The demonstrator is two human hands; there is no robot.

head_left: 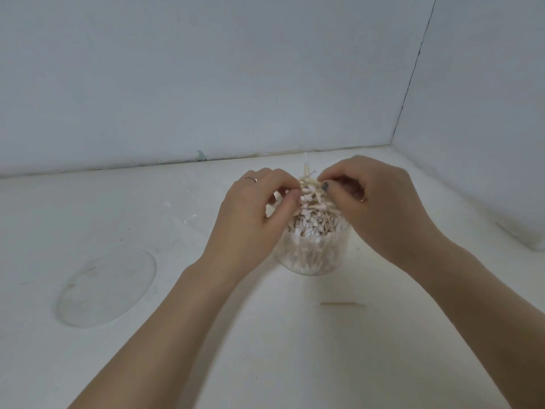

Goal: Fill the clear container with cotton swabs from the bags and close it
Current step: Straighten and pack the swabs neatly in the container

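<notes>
Pinching cotton swabs [309,199] | left hand [253,208], right hand [371,202] | above container [309,255]

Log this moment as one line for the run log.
left hand and right hand grip swab bundle | container nearly full | lid off, left | stray swab on table

Clear container [309,258], packed with swabs [312,219]: white tips on pale tan sticks. Clear lid [106,287] (faintly smudged) on an off-white counter [265,335]; one tan stick [342,304] loose beside it. Pale blue-grey walls [206,78], silver ring [251,179], dark grey-blue nail polish [325,186], chipped.
</notes>
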